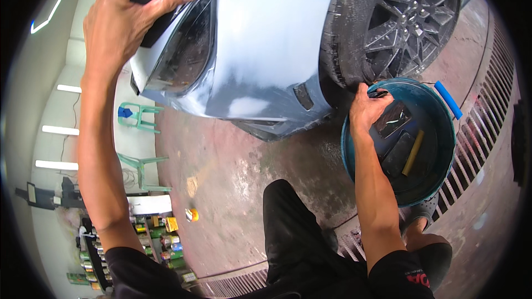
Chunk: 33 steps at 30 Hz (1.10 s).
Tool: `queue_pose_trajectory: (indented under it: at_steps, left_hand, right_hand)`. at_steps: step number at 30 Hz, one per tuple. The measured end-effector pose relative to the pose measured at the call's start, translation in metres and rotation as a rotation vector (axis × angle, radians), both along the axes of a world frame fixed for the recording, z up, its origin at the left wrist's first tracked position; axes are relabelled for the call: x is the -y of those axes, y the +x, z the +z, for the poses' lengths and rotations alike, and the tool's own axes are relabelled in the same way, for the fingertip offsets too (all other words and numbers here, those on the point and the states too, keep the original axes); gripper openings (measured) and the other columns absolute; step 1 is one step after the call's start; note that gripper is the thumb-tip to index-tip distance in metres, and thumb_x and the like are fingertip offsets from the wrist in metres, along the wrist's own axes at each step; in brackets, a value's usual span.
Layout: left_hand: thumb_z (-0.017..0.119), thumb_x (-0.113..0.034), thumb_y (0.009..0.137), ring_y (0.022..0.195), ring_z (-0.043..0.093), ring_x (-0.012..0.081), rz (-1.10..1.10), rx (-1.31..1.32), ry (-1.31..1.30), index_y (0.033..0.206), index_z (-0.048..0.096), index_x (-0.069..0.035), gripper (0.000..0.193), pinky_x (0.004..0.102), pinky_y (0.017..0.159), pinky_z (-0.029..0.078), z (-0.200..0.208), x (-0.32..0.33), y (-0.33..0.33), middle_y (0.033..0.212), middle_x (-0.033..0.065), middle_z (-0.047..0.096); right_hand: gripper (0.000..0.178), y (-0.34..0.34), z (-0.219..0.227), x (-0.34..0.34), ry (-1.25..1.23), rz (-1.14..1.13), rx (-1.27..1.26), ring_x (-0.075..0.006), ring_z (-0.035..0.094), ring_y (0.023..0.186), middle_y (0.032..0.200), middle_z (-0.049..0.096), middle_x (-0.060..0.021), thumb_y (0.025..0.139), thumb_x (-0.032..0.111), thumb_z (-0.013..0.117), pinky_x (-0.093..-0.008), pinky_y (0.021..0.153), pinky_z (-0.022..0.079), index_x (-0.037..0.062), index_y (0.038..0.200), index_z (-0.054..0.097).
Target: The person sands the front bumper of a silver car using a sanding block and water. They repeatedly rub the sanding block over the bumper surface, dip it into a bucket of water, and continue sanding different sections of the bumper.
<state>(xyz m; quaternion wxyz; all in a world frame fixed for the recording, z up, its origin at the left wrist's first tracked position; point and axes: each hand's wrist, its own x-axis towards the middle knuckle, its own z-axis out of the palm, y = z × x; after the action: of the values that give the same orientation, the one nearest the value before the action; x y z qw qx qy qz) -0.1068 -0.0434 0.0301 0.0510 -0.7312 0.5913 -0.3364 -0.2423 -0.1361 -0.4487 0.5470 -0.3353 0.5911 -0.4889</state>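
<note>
My left hand (116, 22) is raised at the front of the pale blue-grey car (266, 39), beside its dark headlight (188, 50). The thumb stands well apart from the fingers, and the fingertips run out of view at the top. At the far rim of a teal bucket (449, 155), below the front wheel (415, 22), my right hand (368, 109) has its fingers closed around a small dark piece (378, 94), mostly hidden. Inside the bucket are a dark rectangular block (394, 119), another dark flat piece (398, 154) and a yellow stick (413, 153).
A blue handle grip (448, 99) hangs on the bucket's wire bail. Metal drain grating (471, 155) runs along the right. Green plastic stools (141, 117) stand at the left, above a shelf of cans and bottles (160, 238). My knee (282, 205) is in the lower middle.
</note>
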Motion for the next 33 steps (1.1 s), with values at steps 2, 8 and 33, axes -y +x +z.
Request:
queue_pose_trajectory:
  at_steps: [2,8,33]
  left_hand:
    - [0.089,-0.077,0.081,0.081,0.083,0.0309,0.070,0.082,-0.028,0.119,0.082,-0.013,0.075,0.0395,0.074,0.062,-0.007,0.020,-0.013,0.090,0.0127,0.084]
    - [0.089,-0.075,0.082,0.081,0.083,0.0281,-0.061,0.030,0.011,0.117,0.082,-0.013,0.072,0.0410,0.075,0.062,0.006,0.005,0.013,0.091,0.0124,0.084]
    - [0.090,-0.078,0.078,0.079,0.081,0.0264,0.110,0.256,0.020,0.124,0.084,-0.013,0.080,0.0388,0.074,0.061,-0.001,0.035,-0.022,0.085,0.0103,0.082]
  right_hand:
    - [0.053,0.004,-0.009,0.005,-0.054,-0.033,-0.077,-0.0377,0.066,0.105,0.114,0.063,-0.0222,0.090,0.027,0.082,-0.0500,0.102,0.051,-0.0017,0.121,0.050]
    - [0.053,0.002,0.008,-0.001,0.000,0.016,0.035,-0.0395,0.066,0.107,0.115,0.063,-0.0234,0.091,0.028,0.081,-0.0514,0.103,0.051,-0.0019,0.122,0.050]
    - [0.055,0.001,-0.001,0.002,-0.007,0.004,-0.069,-0.0379,0.067,0.104,0.113,0.064,-0.0207,0.091,0.029,0.082,-0.0499,0.102,0.052,-0.0008,0.125,0.050]
